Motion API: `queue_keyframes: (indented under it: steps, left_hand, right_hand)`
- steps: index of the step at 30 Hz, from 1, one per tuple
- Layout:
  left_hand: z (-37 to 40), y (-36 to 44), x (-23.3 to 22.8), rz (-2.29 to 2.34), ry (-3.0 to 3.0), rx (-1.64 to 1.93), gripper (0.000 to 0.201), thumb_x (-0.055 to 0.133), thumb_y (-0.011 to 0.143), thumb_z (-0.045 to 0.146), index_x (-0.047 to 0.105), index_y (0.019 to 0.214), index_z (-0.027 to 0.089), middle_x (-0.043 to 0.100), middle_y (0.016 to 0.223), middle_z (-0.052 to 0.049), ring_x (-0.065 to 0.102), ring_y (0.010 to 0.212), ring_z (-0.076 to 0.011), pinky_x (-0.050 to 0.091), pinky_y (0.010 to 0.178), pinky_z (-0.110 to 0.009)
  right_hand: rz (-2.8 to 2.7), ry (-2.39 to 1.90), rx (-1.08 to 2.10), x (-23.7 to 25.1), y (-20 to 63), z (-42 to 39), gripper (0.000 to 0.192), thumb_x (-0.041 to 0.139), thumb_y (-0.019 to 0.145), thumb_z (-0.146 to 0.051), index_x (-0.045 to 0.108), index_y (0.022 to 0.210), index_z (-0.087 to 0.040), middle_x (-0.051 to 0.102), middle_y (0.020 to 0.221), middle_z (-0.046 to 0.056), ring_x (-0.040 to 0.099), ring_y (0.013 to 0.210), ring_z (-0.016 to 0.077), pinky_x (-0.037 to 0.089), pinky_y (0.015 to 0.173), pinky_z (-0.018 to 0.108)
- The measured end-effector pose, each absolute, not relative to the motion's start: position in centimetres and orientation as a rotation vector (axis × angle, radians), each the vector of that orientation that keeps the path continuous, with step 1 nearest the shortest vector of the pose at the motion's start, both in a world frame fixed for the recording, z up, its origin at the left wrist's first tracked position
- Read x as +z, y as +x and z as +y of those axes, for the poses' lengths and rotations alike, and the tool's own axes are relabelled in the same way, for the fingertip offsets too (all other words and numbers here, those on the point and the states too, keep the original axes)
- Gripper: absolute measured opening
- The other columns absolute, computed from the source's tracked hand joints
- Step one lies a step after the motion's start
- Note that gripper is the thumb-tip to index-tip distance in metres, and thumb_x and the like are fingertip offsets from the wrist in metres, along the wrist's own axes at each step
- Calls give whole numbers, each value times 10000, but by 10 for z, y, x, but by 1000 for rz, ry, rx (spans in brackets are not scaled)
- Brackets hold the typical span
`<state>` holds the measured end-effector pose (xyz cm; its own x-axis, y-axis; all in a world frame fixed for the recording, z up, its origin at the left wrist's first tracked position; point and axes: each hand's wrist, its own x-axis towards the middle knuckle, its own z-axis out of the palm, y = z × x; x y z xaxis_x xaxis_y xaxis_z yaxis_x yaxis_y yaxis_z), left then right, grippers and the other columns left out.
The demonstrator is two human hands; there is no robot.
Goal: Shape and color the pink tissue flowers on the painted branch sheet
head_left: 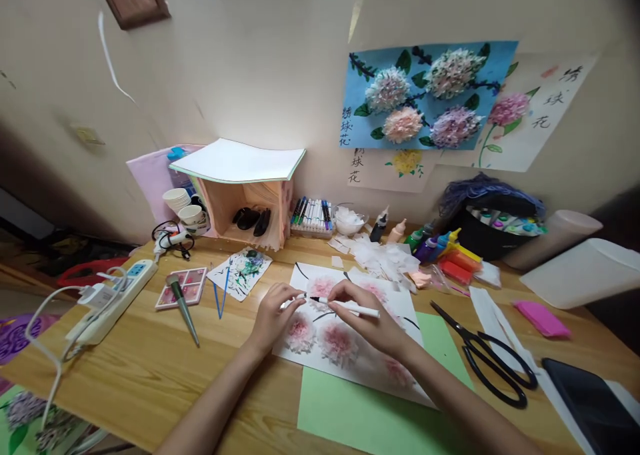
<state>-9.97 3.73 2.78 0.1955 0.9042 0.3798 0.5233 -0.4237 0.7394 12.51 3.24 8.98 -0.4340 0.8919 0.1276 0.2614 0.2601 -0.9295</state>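
A long wooden table (165, 368) with pale, grainy boards stands against a cream wall. On it lies a light green sheet of paper (360, 415), and overlapping its upper left part is a white sheet of paper with pink tissue flowers and black drawn stems (345, 348). To the right rest black-handled scissors (493, 361); to the left, a white power strip (113, 301) with plugs in it.

The person's left hand (273, 318) rests on the white sheet's left edge, fingers curled and pinching what looks like the pen's white cap; this is too small to be sure of. The right hand (373, 321) grips a slim white marker pen with a black tip (345, 304), fingers closed around its middle in a writing hold.

The pen lies nearly level across the upper part of the white sheet, its tip pointing left, just beside the left fingertips, between two pink blooms. It is likely light, stiff and smooth, so a pinch near the tip end should give the best control. The tissue flowers look soft and easily crushed; the sheet is thin and would slide unless pressed flat.
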Motion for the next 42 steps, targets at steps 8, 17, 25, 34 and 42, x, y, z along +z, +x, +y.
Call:
queue_keyframes:
  steps: [8,17,25,34,42]
  left_hand:
    - [39,-106,33,1290,1969,1167,186,610,880,321,727,963,202,646,839,-47,583,862,-179,431,774,-295]
    - [30,-103,48,1076,1888,984,205,570,895,281,704,797,159,635,768,-36,559,795,-155,392,749,-266]
    - [17,-95,61,915,1951,672,173,589,830,197,701,706,154,579,648,-13,512,701,-134,364,666,-242]
    - [43,-102,38,1282,1670,935,293,514,876,375,668,1075,225,651,1158,-76,572,1082,-210,406,983,-340]
    - [81,-116,6,1590,1258,841,518,560,698,459,595,1041,71,690,913,-164,668,745,-256,519,629,-354]
  right_hand:
    - [-1773,-1041,1293,81,113,42,202,549,910,-397,579,876,-199,602,858,11,561,806,147,426,717,264]
    - [-1901,-980,1352,80,108,40,258,531,914,-422,538,800,-191,578,808,15,532,765,146,405,697,274]
    - [-2137,-876,1163,64,127,3,186,443,952,-358,492,846,-213,613,883,43,555,774,147,441,703,272]
    - [-1817,-1134,868,51,184,-15,193,460,943,-370,584,987,-229,655,966,71,630,941,193,502,830,321]
    - [-1120,-1477,914,-8,258,-15,413,504,846,-615,555,999,-235,618,1177,101,595,1155,259,483,1010,447]
